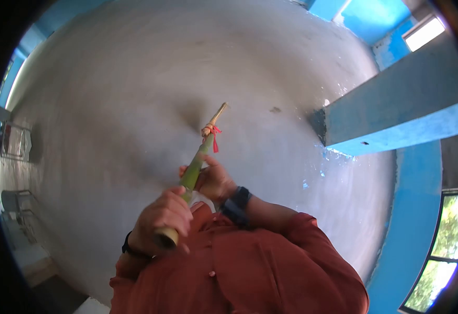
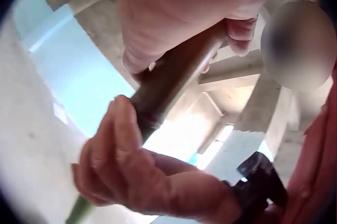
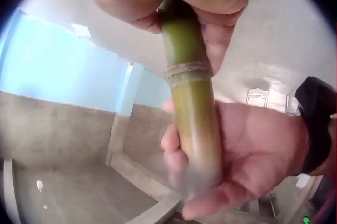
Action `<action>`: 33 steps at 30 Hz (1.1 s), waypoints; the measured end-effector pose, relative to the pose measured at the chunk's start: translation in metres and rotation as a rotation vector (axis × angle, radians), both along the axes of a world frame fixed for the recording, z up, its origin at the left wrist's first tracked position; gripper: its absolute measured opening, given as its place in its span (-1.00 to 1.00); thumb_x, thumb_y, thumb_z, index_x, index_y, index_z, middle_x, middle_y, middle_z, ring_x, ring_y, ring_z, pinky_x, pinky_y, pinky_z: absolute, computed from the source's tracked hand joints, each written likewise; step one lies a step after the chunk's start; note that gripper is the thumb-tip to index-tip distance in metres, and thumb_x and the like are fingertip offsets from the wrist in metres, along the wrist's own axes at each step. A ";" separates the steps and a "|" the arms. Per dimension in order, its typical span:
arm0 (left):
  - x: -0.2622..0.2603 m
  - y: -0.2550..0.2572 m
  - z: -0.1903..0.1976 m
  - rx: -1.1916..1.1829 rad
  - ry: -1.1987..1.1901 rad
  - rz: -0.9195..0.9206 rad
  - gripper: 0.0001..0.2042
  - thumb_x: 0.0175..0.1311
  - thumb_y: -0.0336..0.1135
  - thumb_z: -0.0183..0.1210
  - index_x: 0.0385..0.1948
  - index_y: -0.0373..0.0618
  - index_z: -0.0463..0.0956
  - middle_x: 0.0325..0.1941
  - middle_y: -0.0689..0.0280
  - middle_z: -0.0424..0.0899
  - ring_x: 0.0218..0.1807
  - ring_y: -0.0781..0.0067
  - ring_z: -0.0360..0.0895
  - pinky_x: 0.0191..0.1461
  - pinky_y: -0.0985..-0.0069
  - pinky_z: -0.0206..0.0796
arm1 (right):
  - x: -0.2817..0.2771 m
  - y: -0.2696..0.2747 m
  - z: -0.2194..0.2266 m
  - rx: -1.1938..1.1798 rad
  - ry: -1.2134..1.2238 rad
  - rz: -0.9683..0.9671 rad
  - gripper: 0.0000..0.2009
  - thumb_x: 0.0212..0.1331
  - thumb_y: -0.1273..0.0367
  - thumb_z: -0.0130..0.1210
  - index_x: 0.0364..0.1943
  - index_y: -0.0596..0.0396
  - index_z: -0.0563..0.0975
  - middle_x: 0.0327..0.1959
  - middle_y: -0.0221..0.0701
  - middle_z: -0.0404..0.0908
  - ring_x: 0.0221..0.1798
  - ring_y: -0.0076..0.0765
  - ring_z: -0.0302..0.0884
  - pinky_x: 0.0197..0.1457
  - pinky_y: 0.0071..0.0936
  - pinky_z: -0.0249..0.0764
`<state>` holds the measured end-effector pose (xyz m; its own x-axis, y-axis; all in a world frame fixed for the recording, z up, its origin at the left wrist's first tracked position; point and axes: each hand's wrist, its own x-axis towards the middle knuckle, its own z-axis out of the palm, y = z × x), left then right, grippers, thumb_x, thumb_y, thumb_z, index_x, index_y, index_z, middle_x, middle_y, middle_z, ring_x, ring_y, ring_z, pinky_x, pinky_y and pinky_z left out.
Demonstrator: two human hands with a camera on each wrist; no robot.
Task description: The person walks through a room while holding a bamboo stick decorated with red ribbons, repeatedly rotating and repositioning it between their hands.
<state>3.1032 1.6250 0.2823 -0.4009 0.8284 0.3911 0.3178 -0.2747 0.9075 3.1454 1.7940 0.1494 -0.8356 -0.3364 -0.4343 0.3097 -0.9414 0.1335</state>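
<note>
A green bamboo stick (image 1: 192,174) slants up and away from the person's chest. Its near end is a pale, hollow cut end, and a red string (image 1: 216,142) is tied near its far end, where a thinner tan piece (image 1: 219,113) sticks out. Close to the hollow end, the left hand (image 1: 162,219) grips the stick with curled fingers. Farther along, the right hand (image 1: 217,182) holds it between thumb and fingers. The right wrist view shows a ringed node on the bamboo (image 3: 196,108) between the two hands, with the left palm (image 3: 253,140) under the near end.
Grey floor (image 1: 108,104) spreads around the person. A grey and blue pillar (image 1: 396,104) rises at the right, beside a blue wall (image 1: 414,209) with a window (image 1: 448,235). Chairs (image 1: 17,201) stand at the far left.
</note>
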 end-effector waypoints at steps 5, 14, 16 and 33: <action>-0.031 -0.045 0.011 0.041 -0.014 -0.134 -0.69 -0.17 -0.09 0.38 -0.55 0.02 0.42 -0.45 0.44 0.50 -0.29 0.42 0.48 0.22 0.25 0.04 | -0.034 -0.013 -0.026 0.128 -0.080 0.038 -0.64 0.11 0.19 -0.01 -0.23 0.25 0.32 -0.23 -0.20 0.45 -0.07 -0.17 0.39 0.15 -0.27 0.25; -0.077 -0.086 -0.078 0.263 -0.860 0.192 -0.82 -0.12 -0.41 0.27 -0.52 -0.04 0.40 -0.45 0.40 0.43 -0.25 0.50 0.38 0.29 0.32 -0.12 | -0.051 -0.024 -0.119 0.208 -0.499 0.233 -0.82 0.12 0.36 -0.12 -0.27 0.18 0.32 -0.26 -0.27 0.40 -0.10 -0.18 0.40 0.09 -0.17 0.35; -0.080 -0.095 -0.093 0.270 -0.856 0.198 -0.82 -0.11 -0.42 0.26 -0.52 -0.05 0.39 -0.45 0.41 0.42 -0.26 0.51 0.37 0.30 0.33 -0.13 | -0.059 -0.024 -0.154 0.098 -0.596 0.413 -0.75 0.07 0.34 -0.08 -0.22 0.23 0.32 -0.25 -0.25 0.43 -0.17 -0.19 0.43 0.03 -0.21 0.40; -0.102 -0.121 -0.032 -0.104 0.199 0.169 -0.83 -0.01 -0.27 0.23 -0.53 -0.02 0.40 -0.42 0.41 0.44 -0.26 0.38 0.42 0.20 0.24 0.00 | -0.257 -0.135 -0.090 0.272 0.181 0.598 -0.79 0.09 0.26 -0.11 -0.45 0.14 0.34 -0.49 -0.36 0.38 -0.39 -0.35 0.38 -0.28 -0.42 0.37</action>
<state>3.0013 1.5042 0.2506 -0.4605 0.7962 0.3924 0.5257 -0.1115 0.8433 2.8889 1.6593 0.0597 -0.6078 -0.6616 -0.4393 0.7821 -0.5945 -0.1868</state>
